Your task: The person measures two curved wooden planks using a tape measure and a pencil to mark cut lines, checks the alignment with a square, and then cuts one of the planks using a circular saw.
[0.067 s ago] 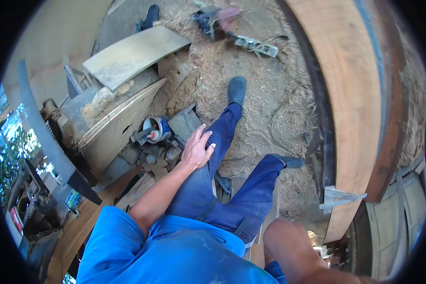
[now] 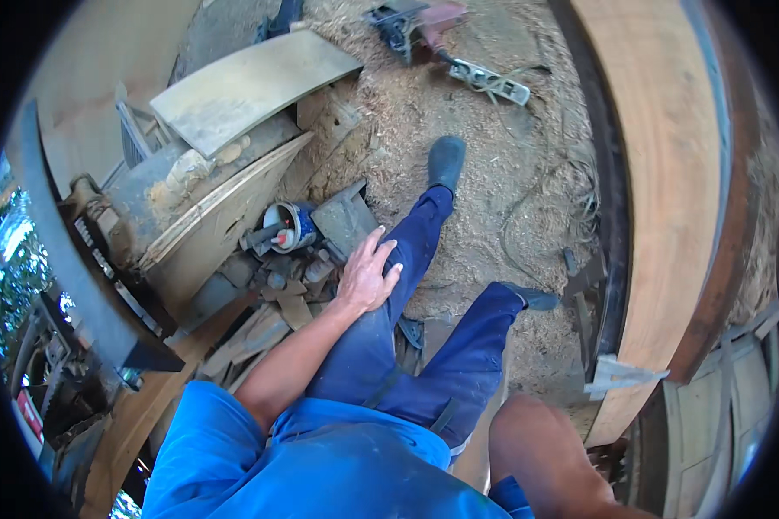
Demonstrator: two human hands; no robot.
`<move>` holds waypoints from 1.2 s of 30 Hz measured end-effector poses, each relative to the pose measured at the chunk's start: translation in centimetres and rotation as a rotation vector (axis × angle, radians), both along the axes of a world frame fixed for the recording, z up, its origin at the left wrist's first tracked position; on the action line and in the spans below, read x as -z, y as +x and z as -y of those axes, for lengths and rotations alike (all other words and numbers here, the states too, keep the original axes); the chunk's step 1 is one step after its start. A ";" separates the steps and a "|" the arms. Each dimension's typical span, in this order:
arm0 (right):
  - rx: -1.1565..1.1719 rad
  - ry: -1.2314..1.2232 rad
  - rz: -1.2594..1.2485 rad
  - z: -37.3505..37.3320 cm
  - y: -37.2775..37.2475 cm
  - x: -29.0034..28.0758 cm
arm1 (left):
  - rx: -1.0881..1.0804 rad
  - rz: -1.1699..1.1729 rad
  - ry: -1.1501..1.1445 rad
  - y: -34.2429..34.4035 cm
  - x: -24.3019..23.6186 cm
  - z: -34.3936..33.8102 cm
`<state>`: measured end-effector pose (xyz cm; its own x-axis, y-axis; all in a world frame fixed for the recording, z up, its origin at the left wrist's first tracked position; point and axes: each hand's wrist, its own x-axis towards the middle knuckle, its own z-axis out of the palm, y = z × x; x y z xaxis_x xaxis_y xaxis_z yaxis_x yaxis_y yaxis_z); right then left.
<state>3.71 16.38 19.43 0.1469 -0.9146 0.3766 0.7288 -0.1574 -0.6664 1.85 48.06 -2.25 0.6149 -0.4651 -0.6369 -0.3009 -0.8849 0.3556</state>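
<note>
head view, a: where are the hands?

b: left hand [image 2: 370, 277] lies palm down on the left leg of the dark blue trousers [image 2: 363, 346]. fingers loosely spread, nothing gripped. right arm [image 2: 537, 441] is bent, lower right; its hand is out of frame, so i cannot tell how its fingers stand or what they hold.

a: thing touched?

b: trouser cloth only, directly under the left palm.

a: failure modes from here?

b: judgement only. (1) slip: loose shavings [image 2: 528, 173] could slide under the forward shoe [image 2: 446, 163] if weight shifts quickly. (2) trip: a careless step ahead might catch the socket strip [image 2: 491, 82] or the red-and-dark power tool [image 2: 398, 35]. (3) knock: the right elbow could strike the pale timber [image 2: 666, 173] if the arm swings outward.

a: surface and room?

b: ground is dusty and littered. on the left, a pale board [image 2: 251, 82] sits tilted over other pieces; a blue-and-white bucket [image 2: 305, 227] holds odds and ends, with offcuts [image 2: 242, 342] heaped nearby. foliage [image 2: 22, 259] shows at far left. on the right, the pale timber runs beside a brown plank [image 2: 744, 190]; a grey strip [image 2: 627, 374] crosses its near end, material unclear.
</note>
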 end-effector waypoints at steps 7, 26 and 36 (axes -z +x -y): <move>-0.817 -0.763 -1.298 -11.9 9.7 37.2 | -0.040 -0.096 -0.028 2.3 0.4 -1.9; -0.961 -2.298 -1.955 -15.6 29.9 60.6 | -0.178 -0.013 -0.003 6.4 1.4 -4.6; -1.557 -0.643 -1.727 -16.4 17.1 25.7 | 0.015 0.037 0.137 2.4 1.8 -5.1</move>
